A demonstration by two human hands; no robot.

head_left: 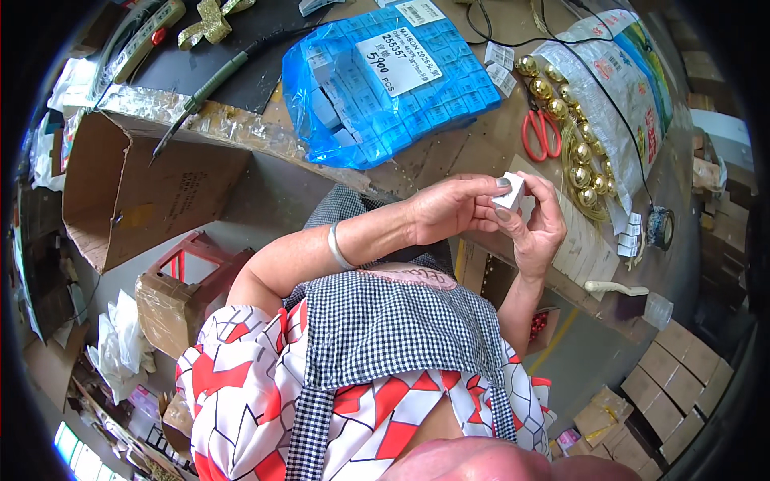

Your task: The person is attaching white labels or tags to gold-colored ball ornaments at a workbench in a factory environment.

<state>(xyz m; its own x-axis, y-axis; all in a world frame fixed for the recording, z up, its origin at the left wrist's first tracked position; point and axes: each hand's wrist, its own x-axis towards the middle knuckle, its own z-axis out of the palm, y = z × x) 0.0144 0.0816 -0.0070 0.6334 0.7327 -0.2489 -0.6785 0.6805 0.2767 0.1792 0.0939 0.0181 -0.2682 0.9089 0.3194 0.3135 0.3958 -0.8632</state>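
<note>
Cluttered workbench: one small white box, two hands' grip.

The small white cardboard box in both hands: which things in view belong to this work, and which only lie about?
In the work:
- small white cardboard box, in the grip of the left hand and right hand
- blue plastic bag of small boxes
- golden round bells

Lying about:
- red-handled scissors
- open brown carton
- red plastic stool
</note>
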